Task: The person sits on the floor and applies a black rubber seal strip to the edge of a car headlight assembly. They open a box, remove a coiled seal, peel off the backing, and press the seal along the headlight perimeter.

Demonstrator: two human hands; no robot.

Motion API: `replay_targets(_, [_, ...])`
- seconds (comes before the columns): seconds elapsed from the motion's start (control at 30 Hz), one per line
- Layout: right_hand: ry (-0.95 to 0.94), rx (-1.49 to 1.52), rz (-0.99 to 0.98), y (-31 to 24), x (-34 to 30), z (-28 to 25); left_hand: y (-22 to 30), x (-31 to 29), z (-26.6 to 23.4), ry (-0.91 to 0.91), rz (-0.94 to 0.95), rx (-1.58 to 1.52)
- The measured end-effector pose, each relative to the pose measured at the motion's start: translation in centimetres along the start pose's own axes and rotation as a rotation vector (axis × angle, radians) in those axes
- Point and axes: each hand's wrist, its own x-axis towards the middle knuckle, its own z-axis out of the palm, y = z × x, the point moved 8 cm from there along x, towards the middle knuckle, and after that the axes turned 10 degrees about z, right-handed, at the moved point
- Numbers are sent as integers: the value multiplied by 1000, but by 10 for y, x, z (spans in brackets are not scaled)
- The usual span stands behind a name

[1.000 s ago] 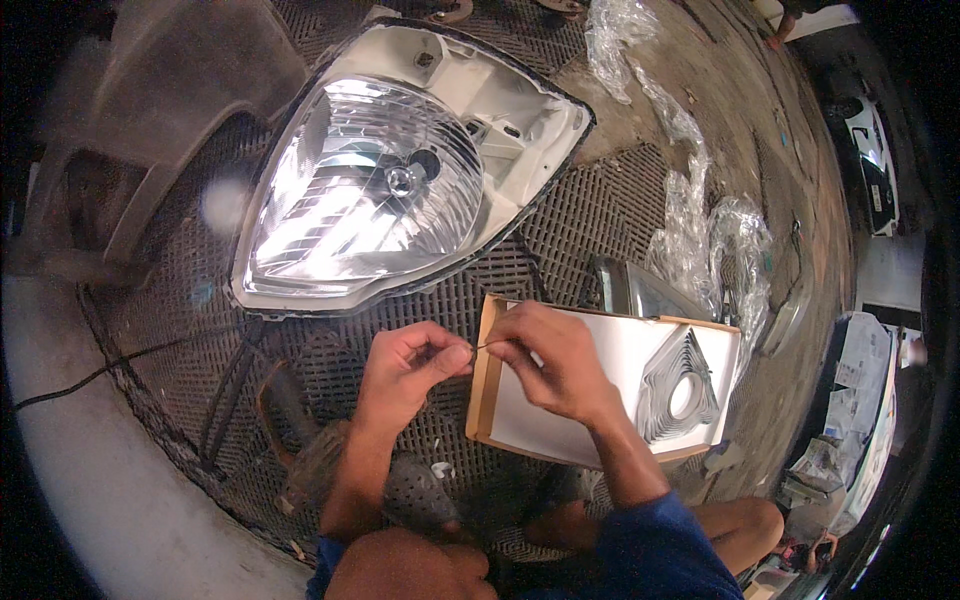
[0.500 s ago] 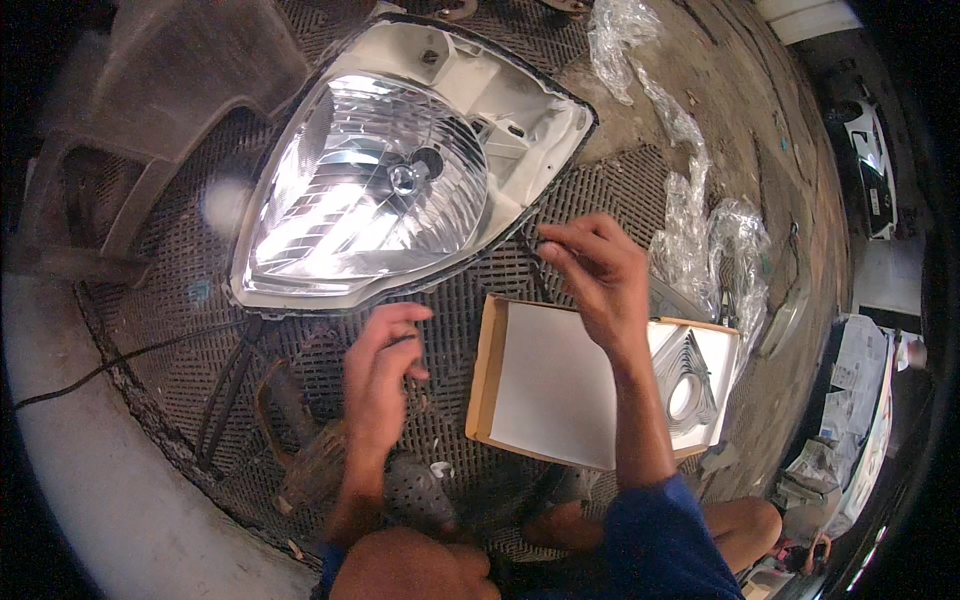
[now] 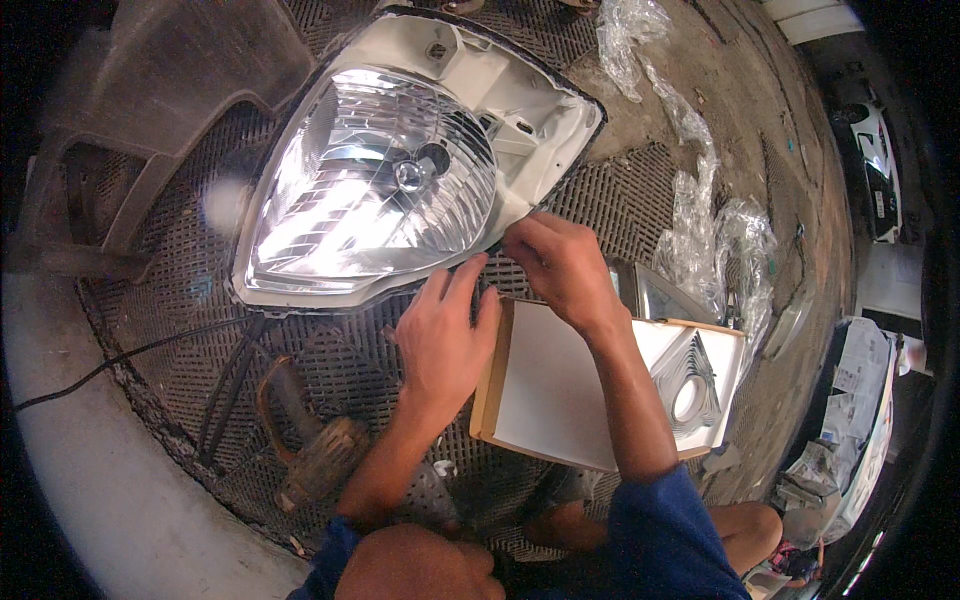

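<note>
A car headlight housing without its front lens lies on the mat, its shiny chrome reflector facing up and a dark strip running along its rim. At the rim's lower right edge, my right hand is closed in a pinch; what its fingers hold is hidden or too small to make out. Beside it, my left hand reaches toward the same edge with fingers stretched and apart, holding nothing. Below my right wrist is an open shallow cardboard box with a white inside. A flat grey coil of strip lies in its right part.
A dark woven mat covers the ground. Crumpled clear plastic wrap lies at the right. A brown plastic stool stands at upper left. A wooden-handled tool and a black cable lie at lower left.
My right hand has moved left and slightly down, onto the headlight's edge. My left hand has moved right and up toward it, and its curled fingers have straightened.
</note>
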Motion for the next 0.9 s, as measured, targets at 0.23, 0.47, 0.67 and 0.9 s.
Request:
replay_targets(0.23, [25,-133,-70,-6,-1,1,6,4,10,-24,68,95])
replay_targets(0.47, [109,-30,-38,1,-7,0,6,2,18,-23,129,162])
replay_targets(0.67, [122,-50,6,5,-7,-1,5,6,14,32,201,237])
replay_targets(0.9, [239,93,153,17,-14,-3,-2,4,13,106,251,222])
